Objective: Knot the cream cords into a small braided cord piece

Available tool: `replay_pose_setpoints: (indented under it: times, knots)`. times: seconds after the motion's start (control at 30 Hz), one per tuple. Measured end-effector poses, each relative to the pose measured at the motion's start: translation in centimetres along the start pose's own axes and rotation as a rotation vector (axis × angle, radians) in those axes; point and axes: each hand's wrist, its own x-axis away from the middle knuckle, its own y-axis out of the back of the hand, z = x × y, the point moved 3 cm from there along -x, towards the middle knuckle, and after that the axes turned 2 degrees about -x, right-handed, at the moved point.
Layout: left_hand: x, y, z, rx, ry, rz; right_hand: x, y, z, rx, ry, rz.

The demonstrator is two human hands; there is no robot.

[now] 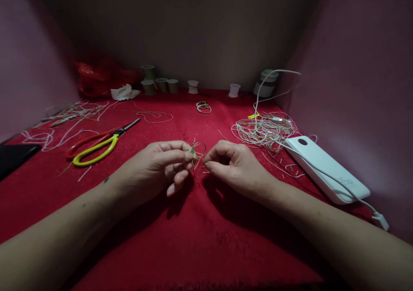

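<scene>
My left hand (pixel 164 162) pinches a small knotted piece of thin cord (pixel 194 154) between thumb and index finger, its other fingers loosely bent. The piece is pale green and cream, with several loose cord ends sticking out and a dark thin loop at its upper right. Just right of it, my right hand (pixel 230 164) is closed, thumb and index fingertips together on what looks like a thin cord end; the fingers partly hide it. Both hands are just above the red cloth (pixel 200 243). Left of my left hand lie scissors (pixel 97 150) with red and yellow handles.
On the right, a tangle of cord (pixel 264 130) lies beside a white power bank (pixel 327 168) with a white cable. More loose cord (pixel 80 110) lies at left. Cord rings (pixel 203 107), spools (pixel 192 87), a jar (pixel 266 84) and a red bag (pixel 92 78) stand farther back.
</scene>
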Motion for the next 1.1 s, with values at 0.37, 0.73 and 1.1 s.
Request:
replay_pose_setpoints:
  times: [0.37, 0.73, 1.1]
  knots:
    - [-0.3, 0.3, 0.2, -0.1, 0.015, -0.031, -0.2, -0.2, -1.9, -0.72, -0.4, 0.055]
    - [0.0, -0.2, 0.3, -0.247, -0.02, -0.055, 0.3, -1.5, -2.0, -0.991, -0.486, -0.026]
    - [0.3, -0.3, 0.2, -0.371, -0.062, -0.077, 0.1, -1.5, -2.0, -1.046, -0.515, 0.01]
